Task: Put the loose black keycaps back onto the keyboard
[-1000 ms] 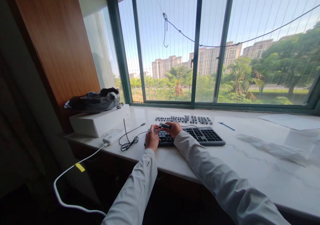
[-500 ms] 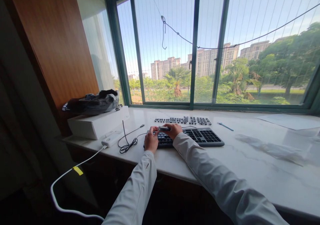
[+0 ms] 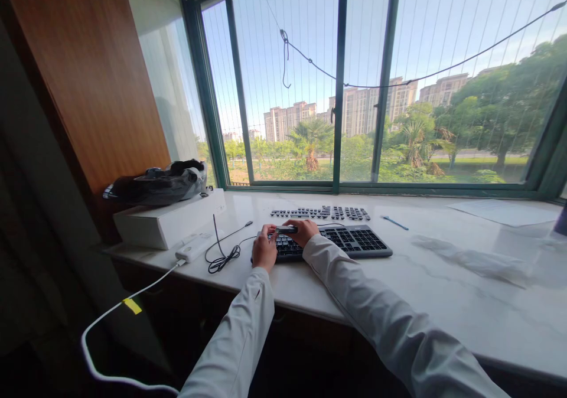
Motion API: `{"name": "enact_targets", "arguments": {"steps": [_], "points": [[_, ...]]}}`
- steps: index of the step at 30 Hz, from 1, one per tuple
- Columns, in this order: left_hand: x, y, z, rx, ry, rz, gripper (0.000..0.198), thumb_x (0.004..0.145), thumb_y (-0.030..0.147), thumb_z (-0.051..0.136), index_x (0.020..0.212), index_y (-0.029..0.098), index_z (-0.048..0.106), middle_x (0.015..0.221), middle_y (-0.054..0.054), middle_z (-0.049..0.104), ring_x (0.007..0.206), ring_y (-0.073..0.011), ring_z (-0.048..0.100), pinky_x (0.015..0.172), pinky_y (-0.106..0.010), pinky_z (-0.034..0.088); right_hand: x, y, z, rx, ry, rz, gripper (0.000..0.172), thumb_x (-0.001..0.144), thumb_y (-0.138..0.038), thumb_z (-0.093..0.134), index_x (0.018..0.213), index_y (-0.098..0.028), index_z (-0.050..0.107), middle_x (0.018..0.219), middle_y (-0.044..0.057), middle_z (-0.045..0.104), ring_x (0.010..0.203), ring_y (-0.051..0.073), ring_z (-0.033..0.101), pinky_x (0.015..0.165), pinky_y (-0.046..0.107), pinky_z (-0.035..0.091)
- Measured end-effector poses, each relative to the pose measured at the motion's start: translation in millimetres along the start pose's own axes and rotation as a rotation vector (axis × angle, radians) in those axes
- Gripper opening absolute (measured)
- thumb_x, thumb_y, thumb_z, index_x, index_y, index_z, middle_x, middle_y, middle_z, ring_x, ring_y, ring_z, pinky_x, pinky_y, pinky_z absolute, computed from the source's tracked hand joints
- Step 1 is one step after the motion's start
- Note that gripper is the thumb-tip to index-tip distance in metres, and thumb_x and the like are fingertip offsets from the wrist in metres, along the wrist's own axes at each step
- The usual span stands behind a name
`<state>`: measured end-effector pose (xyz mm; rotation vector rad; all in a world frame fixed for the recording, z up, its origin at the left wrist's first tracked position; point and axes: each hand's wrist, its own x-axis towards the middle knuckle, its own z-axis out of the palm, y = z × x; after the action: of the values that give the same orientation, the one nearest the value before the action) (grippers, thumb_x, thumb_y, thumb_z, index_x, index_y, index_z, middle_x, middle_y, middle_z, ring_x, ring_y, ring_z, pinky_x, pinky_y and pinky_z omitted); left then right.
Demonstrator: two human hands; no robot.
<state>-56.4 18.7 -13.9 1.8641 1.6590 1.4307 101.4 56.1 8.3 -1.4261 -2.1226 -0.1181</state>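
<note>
A dark keyboard (image 3: 354, 241) lies on the white marble sill (image 3: 398, 292). My left hand (image 3: 264, 249) rests on the keyboard's left end, fingers curled. My right hand (image 3: 304, 231) holds a small dark elongated tool (image 3: 286, 229) over the keys at the left part of the keyboard; the left fingertips meet that tool too. Behind the keyboard, loose dark keycaps (image 3: 321, 213) are laid out in rows. Both arms wear white sleeves.
A white box (image 3: 166, 221) with a black bag (image 3: 155, 183) on top stands at the left. A white adapter (image 3: 193, 247) with a white cable, a coiled black cable (image 3: 224, 259), a blue pen (image 3: 394, 222), clear plastic (image 3: 473, 261) and paper (image 3: 500, 213) lie on the sill.
The view has shifted slightly left and up. Both hands stay at the keyboard's left end with the small tool between them.
</note>
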Motion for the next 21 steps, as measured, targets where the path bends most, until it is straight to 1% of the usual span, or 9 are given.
{"name": "enact_targets", "arguments": {"steps": [7, 12, 16, 19, 21], "points": [[0.3, -2.1, -0.1, 0.009, 0.004, 0.023, 0.017, 0.091, 0.023, 0.049, 0.106, 0.026, 0.057, 0.105, -0.003, 0.069, 0.078, -0.0143, 0.066, 0.074, -0.025, 0.048, -2.3, -3.1, -6.4, -0.041, -0.034, -0.012, 0.037, 0.084, -0.047, 0.058, 0.119, -0.039, 0.064, 0.089, -0.001, 0.074, 0.088, 0.02, 0.067, 0.075, 0.028, 0.045], [-0.2, -0.9, -0.7, 0.013, 0.011, 0.028, 0.019, 0.09, 0.021, 0.049, 0.106, 0.027, 0.057, 0.106, -0.002, 0.069, 0.077, -0.014, 0.065, 0.074, -0.025, 0.047, -2.3, -4.3, -6.7, -0.053, -0.05, -0.002, 0.038, 0.085, -0.046, 0.058, 0.121, -0.04, 0.063, 0.09, -0.001, 0.074, 0.089, 0.02, 0.067, 0.077, 0.028, 0.045], [-0.4, -1.1, -1.2, 0.026, 0.013, 0.02, 0.02, 0.089, 0.019, 0.049, 0.106, 0.026, 0.058, 0.107, -0.003, 0.069, 0.077, -0.0145, 0.065, 0.074, -0.025, 0.047, -2.3, -5.0, -5.2, -0.049, -0.043, -0.018, 0.035, 0.086, -0.047, 0.056, 0.12, -0.043, 0.063, 0.095, -0.002, 0.074, 0.093, 0.019, 0.067, 0.079, 0.028, 0.045], [-0.2, -1.1, -1.8, 0.037, 0.015, 0.027, 0.022, 0.088, 0.019, 0.051, 0.107, 0.026, 0.058, 0.108, -0.003, 0.069, 0.077, -0.0148, 0.065, 0.073, -0.025, 0.046, -2.5, -5.6, -4.7, -0.052, -0.044, -0.017, 0.035, 0.086, -0.049, 0.054, 0.12, -0.044, 0.062, 0.096, -0.003, 0.073, 0.093, 0.019, 0.067, 0.079, 0.028, 0.045], [-0.2, -0.4, -2.6, 0.05, 0.015, 0.032, 0.024, 0.087, 0.018, 0.052, 0.108, 0.026, 0.058, 0.105, -0.003, 0.069, 0.075, -0.0147, 0.065, 0.071, -0.024, 0.046, -2.6, -6.0, -4.5, -0.061, -0.049, -0.025, 0.036, 0.087, -0.048, 0.054, 0.122, -0.045, 0.06, 0.096, -0.002, 0.073, 0.093, 0.019, 0.067, 0.079, 0.027, 0.045]]}}
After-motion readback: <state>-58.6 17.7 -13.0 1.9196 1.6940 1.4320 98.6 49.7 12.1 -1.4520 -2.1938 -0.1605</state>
